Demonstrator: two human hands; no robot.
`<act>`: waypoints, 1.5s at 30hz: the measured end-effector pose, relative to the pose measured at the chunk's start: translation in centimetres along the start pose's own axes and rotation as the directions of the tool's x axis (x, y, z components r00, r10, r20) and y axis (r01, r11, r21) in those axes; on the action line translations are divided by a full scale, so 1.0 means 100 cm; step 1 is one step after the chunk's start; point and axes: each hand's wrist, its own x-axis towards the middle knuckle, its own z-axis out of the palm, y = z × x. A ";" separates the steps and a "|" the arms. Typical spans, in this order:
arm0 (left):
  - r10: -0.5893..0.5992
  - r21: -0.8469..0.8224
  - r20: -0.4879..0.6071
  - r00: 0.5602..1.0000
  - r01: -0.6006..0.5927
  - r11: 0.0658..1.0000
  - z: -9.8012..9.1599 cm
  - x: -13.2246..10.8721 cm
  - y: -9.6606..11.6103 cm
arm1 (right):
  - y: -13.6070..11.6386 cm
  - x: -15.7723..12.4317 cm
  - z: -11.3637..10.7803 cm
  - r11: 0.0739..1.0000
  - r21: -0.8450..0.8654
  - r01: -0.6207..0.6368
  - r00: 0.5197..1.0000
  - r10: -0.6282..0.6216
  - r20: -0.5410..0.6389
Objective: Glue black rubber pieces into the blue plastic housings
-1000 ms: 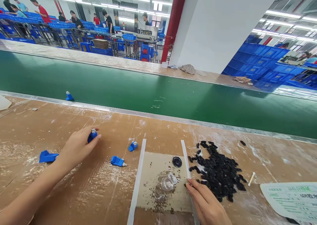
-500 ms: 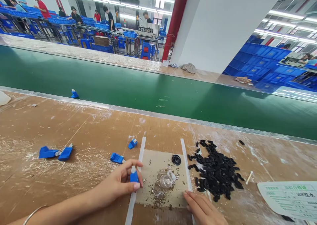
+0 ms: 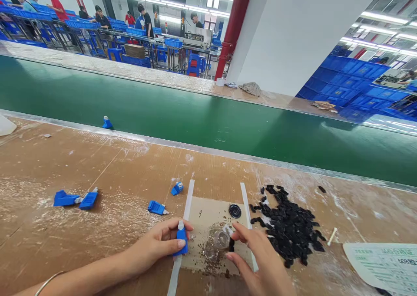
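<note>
Since the earliest view, the left hand has come down from the upper left to the near end of the white strip, now gripping a blue part upright. A second blue part has appeared at the left. The right hand has lifted off the other strip and moved over the cardboard, pinching a black piece beside the glass dish.

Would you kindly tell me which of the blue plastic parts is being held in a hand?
It is the blue part in the left hand, gripped beside the white strip; every other blue part rests loose on the bench or the green belt.
</note>
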 end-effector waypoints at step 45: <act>0.093 -0.515 0.131 0.987 -0.012 0.857 0.022 -0.015 -0.005 | -0.052 0.020 0.043 0.650 0.756 0.080 0.996 -0.028 -0.082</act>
